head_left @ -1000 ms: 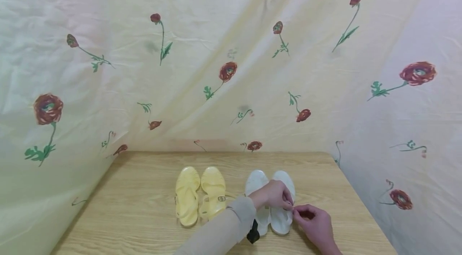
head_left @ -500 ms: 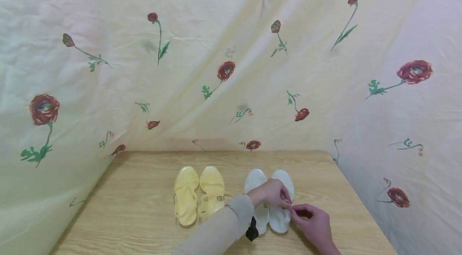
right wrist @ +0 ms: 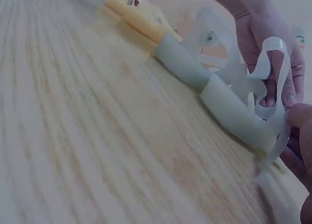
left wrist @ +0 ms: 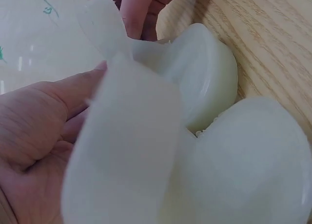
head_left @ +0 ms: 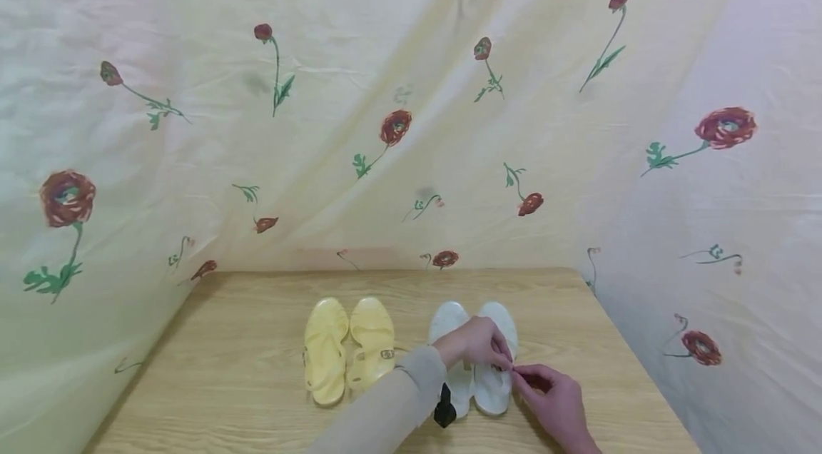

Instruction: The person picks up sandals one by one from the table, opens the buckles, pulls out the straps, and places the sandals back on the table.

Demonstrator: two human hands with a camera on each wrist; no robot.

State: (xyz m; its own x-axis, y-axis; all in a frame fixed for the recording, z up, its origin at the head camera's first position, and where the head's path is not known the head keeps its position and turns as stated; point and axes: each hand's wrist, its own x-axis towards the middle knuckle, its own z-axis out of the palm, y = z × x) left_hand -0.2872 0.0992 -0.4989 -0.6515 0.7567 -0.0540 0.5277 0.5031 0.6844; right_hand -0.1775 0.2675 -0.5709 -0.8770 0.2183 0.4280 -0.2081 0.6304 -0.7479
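Note:
Two white jelly sandals lie side by side, toes away from me. My left hand (head_left: 478, 341) reaches across the left sandal (head_left: 447, 318) and pinches at the ankle strap on the outer side of the right sandal (head_left: 493, 393). From the right, my right hand (head_left: 555, 397) pinches the same strap between thumb and index finger, fingertips meeting those of the left. The raised strap (right wrist: 276, 53) loops upward in the right wrist view. Close to the left wrist camera, a white strap (left wrist: 126, 116) covers part of the left fingers. The buckle is hidden by the fingers.
A pair of yellow sandals, the left one (head_left: 326, 340) and the right one (head_left: 372, 329), stands to the left, partly behind my left sleeve (head_left: 392, 404). A black piece (head_left: 444, 407) hangs by the left wrist. Floral cloth (head_left: 321, 154) surrounds the wooden table (head_left: 244, 368).
The head view has shifted slightly, so everything sits a little further left. Both hands stay at the right white sandal's strap, with only small finger movement.

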